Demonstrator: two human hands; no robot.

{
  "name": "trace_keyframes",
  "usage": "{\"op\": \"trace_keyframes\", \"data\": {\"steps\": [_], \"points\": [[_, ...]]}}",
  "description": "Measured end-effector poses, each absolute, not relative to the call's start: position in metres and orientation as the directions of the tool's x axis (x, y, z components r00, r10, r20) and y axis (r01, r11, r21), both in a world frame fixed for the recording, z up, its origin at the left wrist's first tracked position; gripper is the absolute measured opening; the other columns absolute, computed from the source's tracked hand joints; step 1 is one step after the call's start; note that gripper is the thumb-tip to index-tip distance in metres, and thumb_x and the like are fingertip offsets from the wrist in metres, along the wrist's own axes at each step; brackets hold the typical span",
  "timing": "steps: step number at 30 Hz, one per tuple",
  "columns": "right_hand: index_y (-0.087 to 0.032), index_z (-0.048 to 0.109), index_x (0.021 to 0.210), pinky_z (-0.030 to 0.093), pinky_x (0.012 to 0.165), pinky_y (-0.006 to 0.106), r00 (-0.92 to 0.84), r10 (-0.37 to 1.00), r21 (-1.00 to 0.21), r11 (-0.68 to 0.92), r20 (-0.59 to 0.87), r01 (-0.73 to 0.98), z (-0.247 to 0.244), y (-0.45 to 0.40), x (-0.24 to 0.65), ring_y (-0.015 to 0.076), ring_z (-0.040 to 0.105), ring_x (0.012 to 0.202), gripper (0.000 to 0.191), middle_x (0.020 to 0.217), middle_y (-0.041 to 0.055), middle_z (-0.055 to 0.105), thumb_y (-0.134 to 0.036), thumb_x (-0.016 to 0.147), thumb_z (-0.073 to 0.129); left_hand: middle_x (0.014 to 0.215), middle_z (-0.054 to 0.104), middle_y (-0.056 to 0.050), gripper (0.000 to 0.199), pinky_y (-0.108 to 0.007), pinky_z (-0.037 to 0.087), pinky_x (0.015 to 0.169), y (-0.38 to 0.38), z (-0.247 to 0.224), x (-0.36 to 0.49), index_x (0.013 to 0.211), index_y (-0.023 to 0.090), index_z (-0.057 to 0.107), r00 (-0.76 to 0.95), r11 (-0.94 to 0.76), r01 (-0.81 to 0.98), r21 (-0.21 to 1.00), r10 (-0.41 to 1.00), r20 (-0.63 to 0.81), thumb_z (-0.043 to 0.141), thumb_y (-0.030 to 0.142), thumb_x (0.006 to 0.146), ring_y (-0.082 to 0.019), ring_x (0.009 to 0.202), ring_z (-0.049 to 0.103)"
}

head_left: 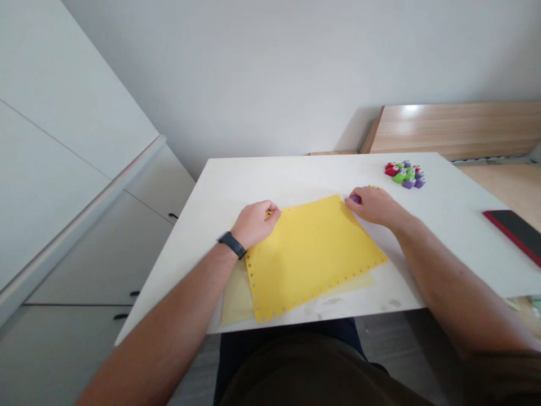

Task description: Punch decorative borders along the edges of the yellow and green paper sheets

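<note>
Across the white desk [296, 175], a yellow sheet [310, 254] with a row of small punched holes along its edges lies tilted, one corner pointing toward the person's body. A paler yellow sheet [236, 296] sits underneath it and shows past its lower left and lower right edges.

The left hand [254, 224] rests on the sheet's upper left corner, its fingers curled together and pinching a small yellow piece [269, 214]. It's too small to tell whether this is part of the sheet or something separate. A black wristband [232, 245] circles the left wrist.

The right hand [372, 206] lies at the sheet's upper right edge, fingers bent over a purple paper punch [355, 199], most of which they hide. The two hands are well apart, with the top edge of the sheet between them.

Just beyond the right hand, a tight cluster of red, green and purple paper punches [404, 175] sits on the desk, not touching the hand. Farther right, a black notebook with a red edge [513, 234] lies near the desk's side. A light wooden board [456, 128] stands behind the desk, and white cabinets with black handles [84, 225] fill the left of the view.
</note>
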State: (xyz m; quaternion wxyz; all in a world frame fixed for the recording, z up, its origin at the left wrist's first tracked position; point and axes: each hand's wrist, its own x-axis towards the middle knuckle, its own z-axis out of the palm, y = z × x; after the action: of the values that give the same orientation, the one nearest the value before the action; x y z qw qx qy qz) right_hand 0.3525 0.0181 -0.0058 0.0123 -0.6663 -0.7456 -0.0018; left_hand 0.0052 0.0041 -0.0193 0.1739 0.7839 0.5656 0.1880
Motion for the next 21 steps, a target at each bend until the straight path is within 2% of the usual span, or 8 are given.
{"op": "trace_keyframes", "data": {"steps": [12,21], "points": [[-0.02,0.072,0.097,0.044,0.075,0.033,-0.116,0.992,-0.031,0.118,0.042,0.993,-0.0039,0.0188,0.3496,0.0255,0.068,0.092,0.04,0.101,0.0106,0.076,-0.049,0.095,0.044,0.095,0.077,-0.005,0.032,-0.031,0.043,0.069,0.0047,-0.0173,0.0063,0.095,0.023,0.072,0.298,-0.32,0.828,0.461,0.947,0.121,0.05,0.046,0.093,-0.022,0.079,0.067],[-0.021,0.072,0.095,0.042,0.072,0.032,-0.139,0.989,-0.067,0.143,0.054,0.987,-0.0053,0.0194,0.3523,0.0242,0.068,0.088,0.039,0.098,0.0092,0.076,-0.049,0.094,0.045,0.094,0.077,-0.004,0.033,-0.032,0.043,0.069,0.006,-0.0177,0.0043,0.094,0.023,0.072,0.327,-0.336,0.82,0.464,0.94,0.103,0.049,0.047,0.093,-0.022,0.08,0.066]]}}
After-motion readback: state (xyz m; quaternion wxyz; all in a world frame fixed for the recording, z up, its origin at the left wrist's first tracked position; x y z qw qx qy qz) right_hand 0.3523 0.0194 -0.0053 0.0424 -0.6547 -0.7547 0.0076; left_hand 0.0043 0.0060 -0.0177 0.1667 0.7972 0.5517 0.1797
